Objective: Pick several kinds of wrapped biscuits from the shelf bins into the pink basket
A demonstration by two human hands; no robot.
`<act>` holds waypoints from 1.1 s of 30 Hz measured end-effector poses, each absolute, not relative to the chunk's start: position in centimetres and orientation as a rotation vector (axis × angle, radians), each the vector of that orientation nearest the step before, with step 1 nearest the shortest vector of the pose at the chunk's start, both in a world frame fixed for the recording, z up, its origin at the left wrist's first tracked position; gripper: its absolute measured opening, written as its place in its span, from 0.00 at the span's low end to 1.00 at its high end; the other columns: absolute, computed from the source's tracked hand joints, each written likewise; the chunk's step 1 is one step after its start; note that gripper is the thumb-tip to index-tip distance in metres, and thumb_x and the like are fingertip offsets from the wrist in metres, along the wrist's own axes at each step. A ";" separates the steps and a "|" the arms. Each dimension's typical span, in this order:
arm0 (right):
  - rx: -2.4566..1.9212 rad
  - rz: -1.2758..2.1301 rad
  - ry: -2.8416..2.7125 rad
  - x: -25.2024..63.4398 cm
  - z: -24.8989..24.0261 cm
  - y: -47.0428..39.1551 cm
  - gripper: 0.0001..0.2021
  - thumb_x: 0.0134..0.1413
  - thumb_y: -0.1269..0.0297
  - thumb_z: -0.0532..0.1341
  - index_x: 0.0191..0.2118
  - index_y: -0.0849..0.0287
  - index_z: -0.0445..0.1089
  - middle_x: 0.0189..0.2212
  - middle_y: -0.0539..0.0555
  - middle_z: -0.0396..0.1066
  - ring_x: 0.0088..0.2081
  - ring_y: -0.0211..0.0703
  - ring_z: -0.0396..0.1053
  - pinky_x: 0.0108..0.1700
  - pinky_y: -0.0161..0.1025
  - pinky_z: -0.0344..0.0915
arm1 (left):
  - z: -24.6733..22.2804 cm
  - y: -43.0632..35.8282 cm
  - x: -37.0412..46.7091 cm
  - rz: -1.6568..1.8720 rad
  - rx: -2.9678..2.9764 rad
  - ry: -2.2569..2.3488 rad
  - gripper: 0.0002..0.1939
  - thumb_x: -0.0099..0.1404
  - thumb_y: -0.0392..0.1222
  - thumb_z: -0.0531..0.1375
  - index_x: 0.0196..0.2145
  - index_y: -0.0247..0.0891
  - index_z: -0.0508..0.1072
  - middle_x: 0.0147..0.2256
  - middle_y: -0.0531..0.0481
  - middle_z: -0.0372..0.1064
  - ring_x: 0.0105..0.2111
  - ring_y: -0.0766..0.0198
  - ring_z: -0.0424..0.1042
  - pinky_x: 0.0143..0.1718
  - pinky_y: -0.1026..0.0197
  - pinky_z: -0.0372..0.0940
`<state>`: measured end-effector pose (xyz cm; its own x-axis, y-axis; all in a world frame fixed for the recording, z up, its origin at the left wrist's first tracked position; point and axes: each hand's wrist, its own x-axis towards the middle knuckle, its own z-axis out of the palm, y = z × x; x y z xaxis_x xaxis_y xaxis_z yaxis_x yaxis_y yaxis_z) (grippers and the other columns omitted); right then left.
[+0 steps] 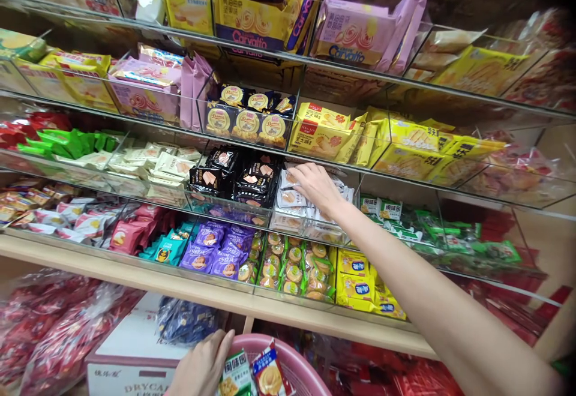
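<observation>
My right hand (317, 187) reaches into a clear shelf compartment and rests on small white wrapped packets (290, 199); its fingers are bent over them, and whether one is gripped is hidden. Low in the view, my left hand (204, 360) is closed on the rim of a pink basket (299, 357). Inside the basket lie a green and white packet (237, 372) and a red and blue packet (270, 372). Black packets (254, 177) fill the compartment left of my right hand.
Tiered shelves with clear dividers hold yellow packs (319, 129), purple packets (216, 249) and green packets (405, 228). A wooden shelf edge (216, 294) runs above the basket. A white carton (135, 342) and bagged red packets (67, 324) stand at lower left.
</observation>
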<state>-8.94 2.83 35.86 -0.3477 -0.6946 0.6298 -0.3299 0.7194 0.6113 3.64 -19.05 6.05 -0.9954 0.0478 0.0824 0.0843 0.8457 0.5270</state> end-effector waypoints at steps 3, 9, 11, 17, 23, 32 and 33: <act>0.805 -0.451 -1.891 -9.1 35.4 3.2 0.17 0.57 0.68 0.49 0.53 0.62 0.57 0.46 0.61 0.64 0.47 0.51 0.57 0.47 0.46 0.57 | 6.2 -18.9 3.8 -0.860 -0.094 -2.949 0.21 0.67 0.51 0.37 0.37 0.44 0.66 0.40 0.50 0.72 0.42 0.60 0.70 0.38 0.62 0.60; 0.920 -0.421 -1.811 -8.6 35.0 4.2 0.17 0.58 0.67 0.48 0.53 0.62 0.57 0.48 0.60 0.63 0.50 0.50 0.56 0.51 0.46 0.57 | 6.3 -18.9 4.0 -0.844 -0.096 -2.946 0.20 0.67 0.51 0.37 0.37 0.44 0.66 0.38 0.50 0.72 0.42 0.58 0.71 0.36 0.61 0.59; 0.962 -0.448 -1.789 -8.2 35.0 4.4 0.17 0.59 0.66 0.47 0.53 0.62 0.57 0.48 0.60 0.63 0.49 0.50 0.57 0.51 0.47 0.58 | 6.4 -18.8 4.0 -0.840 -0.095 -2.939 0.20 0.67 0.50 0.37 0.35 0.43 0.66 0.36 0.50 0.73 0.41 0.57 0.71 0.35 0.62 0.58; 1.023 -0.384 -1.758 -8.0 34.7 5.0 0.19 0.59 0.68 0.47 0.55 0.62 0.55 0.50 0.62 0.62 0.52 0.50 0.56 0.53 0.49 0.58 | 6.7 -18.6 4.2 -0.854 -0.074 -2.932 0.21 0.67 0.52 0.37 0.33 0.43 0.65 0.34 0.51 0.73 0.40 0.58 0.72 0.34 0.63 0.57; 1.005 -0.033 -1.760 -9.3 34.1 5.4 0.20 0.58 0.68 0.48 0.56 0.58 0.51 0.50 0.62 0.60 0.53 0.49 0.56 0.54 0.50 0.59 | 6.2 -18.7 4.1 -0.832 -0.065 -2.915 0.20 0.67 0.52 0.38 0.34 0.45 0.65 0.35 0.52 0.73 0.39 0.59 0.72 0.33 0.63 0.58; 1.045 0.301 -1.676 -9.9 33.8 5.4 0.20 0.58 0.65 0.49 0.56 0.51 0.49 0.50 0.59 0.58 0.54 0.47 0.57 0.54 0.51 0.58 | 5.7 -19.0 3.9 -0.719 -0.122 -2.960 0.19 0.67 0.47 0.38 0.41 0.44 0.66 0.41 0.51 0.71 0.42 0.61 0.71 0.36 0.64 0.60; 1.046 0.294 -1.670 -9.9 33.8 5.5 0.20 0.58 0.65 0.49 0.56 0.51 0.49 0.50 0.59 0.58 0.54 0.47 0.57 0.54 0.51 0.58 | 5.7 -18.9 3.9 -0.715 -0.120 -2.964 0.19 0.67 0.46 0.38 0.40 0.44 0.66 0.40 0.51 0.72 0.42 0.61 0.71 0.37 0.64 0.60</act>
<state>-9.90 5.51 33.85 -0.0207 -0.4855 0.8740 -0.7551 0.5806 0.3046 3.86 -18.95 5.72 -0.9928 0.0552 0.1062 0.0976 0.8874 0.4506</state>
